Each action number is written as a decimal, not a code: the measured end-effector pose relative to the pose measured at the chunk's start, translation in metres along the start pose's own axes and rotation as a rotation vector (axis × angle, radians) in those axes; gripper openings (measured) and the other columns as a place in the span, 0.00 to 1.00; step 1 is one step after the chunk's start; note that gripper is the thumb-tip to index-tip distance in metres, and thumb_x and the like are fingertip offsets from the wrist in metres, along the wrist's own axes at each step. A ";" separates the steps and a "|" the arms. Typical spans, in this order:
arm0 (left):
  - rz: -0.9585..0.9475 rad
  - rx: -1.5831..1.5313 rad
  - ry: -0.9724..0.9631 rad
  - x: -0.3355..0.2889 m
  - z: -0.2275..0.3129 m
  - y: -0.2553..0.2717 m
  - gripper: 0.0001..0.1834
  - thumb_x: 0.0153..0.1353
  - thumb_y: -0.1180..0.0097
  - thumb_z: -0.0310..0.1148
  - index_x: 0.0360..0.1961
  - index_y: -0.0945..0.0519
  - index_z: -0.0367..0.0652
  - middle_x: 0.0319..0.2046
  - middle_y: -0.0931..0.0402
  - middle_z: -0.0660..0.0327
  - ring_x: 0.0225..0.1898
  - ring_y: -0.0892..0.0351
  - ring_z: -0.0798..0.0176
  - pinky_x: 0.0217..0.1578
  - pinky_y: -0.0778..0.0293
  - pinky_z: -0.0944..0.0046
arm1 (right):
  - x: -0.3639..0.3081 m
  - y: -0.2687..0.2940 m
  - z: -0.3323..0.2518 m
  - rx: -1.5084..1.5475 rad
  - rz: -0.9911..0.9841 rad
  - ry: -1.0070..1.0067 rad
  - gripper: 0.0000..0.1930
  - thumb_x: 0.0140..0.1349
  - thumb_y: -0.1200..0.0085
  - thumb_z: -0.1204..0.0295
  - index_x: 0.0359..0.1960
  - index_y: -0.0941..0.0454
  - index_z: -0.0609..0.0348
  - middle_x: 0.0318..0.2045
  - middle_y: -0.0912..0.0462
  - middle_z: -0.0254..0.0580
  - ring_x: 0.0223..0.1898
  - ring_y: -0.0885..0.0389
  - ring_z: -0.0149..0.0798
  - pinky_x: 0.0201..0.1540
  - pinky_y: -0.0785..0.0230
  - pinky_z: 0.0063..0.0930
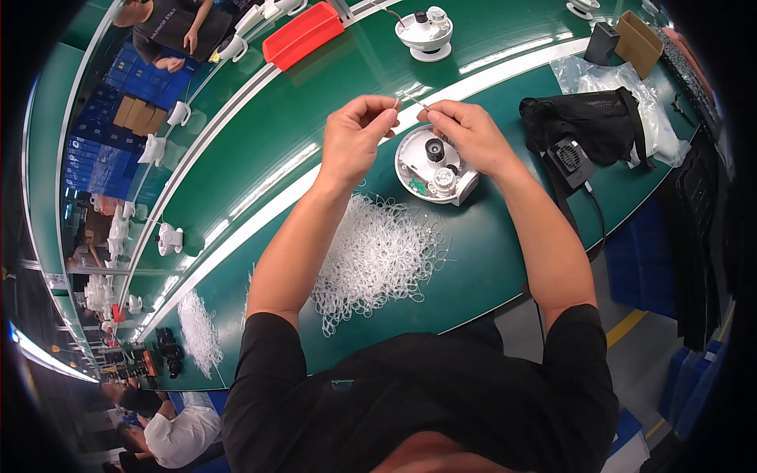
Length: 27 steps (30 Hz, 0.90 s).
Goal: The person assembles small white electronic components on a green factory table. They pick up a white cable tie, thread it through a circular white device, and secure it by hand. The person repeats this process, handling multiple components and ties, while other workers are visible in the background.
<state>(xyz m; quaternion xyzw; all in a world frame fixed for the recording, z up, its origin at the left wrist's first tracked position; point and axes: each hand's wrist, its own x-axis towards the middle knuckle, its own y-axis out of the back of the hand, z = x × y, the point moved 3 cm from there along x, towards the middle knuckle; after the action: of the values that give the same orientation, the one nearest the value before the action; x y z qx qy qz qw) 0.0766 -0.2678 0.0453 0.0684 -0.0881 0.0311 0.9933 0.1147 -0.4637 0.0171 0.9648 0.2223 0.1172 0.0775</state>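
"Looking at those hands, what do they hold?"

"The right hand (467, 135) pinches a thin wire (415, 101). The left hand (355, 138) has its fingertips together, but I can't tell on what."

"Where's the white round gadget (414, 158)?"

"On the green table (485, 260), just below the hands. Pulling too hard might snap the wire."

"What's in the way?"

"A heap of white loops (378, 252) near it might snag. A black bag (579, 118) lies right; a red tray (303, 38) sits across the belt (347, 75)."

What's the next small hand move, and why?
Perhaps bring the bare left hand slightly closer to the thin greyish strand: it juts from the pinch of the bare right hand toward the left one, near the round white housing.
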 end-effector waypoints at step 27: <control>-0.096 -0.146 0.075 0.002 -0.020 -0.008 0.14 0.62 0.34 0.24 0.48 0.16 0.33 0.36 0.15 0.59 0.35 0.18 0.68 0.38 0.21 0.68 | 0.000 0.003 0.000 -0.163 -0.026 0.105 0.12 0.68 0.46 0.68 0.38 0.17 0.65 0.29 0.16 0.39 0.30 0.22 0.28 0.35 0.30 0.25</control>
<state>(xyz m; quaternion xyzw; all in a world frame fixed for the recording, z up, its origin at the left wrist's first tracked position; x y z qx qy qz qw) 0.0822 -0.2729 0.0254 -0.0014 -0.0494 -0.0207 0.9986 0.1161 -0.4657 0.0180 0.9448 0.2285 0.1842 0.1453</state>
